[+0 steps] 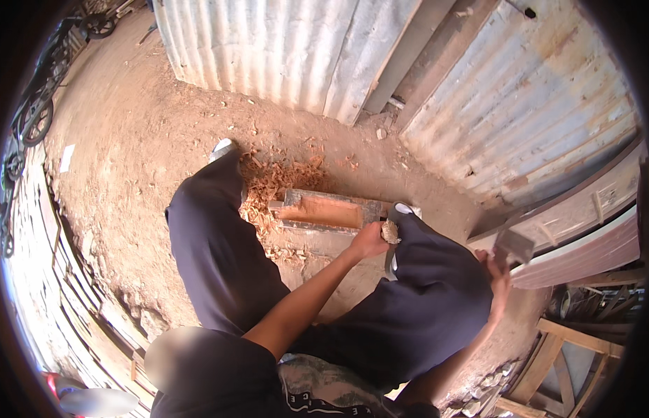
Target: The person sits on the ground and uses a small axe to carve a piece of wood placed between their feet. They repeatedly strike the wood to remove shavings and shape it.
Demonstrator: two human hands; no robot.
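Note:
My left hand (368, 241) is closed around a chisel, whose pale, frayed handle end (389, 232) points up; its blade is hidden. This hand is beside the near right part of a hollowed wooden block (326, 211) with a reddish carved recess, lying on the ground between my legs. Out to the right, past my right knee, my right hand (499, 276) is closed on a mallet (514, 247) with a dark, blocky head. Motion smears the mallet, and its handle is mostly hidden by the fingers.
Curled wood shavings (265, 184) lie about the block's far left side. Corrugated metal sheets (255, 52) stand beyond it. Carved boards (575, 216) lean at the right, above a wooden frame (547, 362). Motorcycles (39, 118) and stacked planks (80, 279) line the left.

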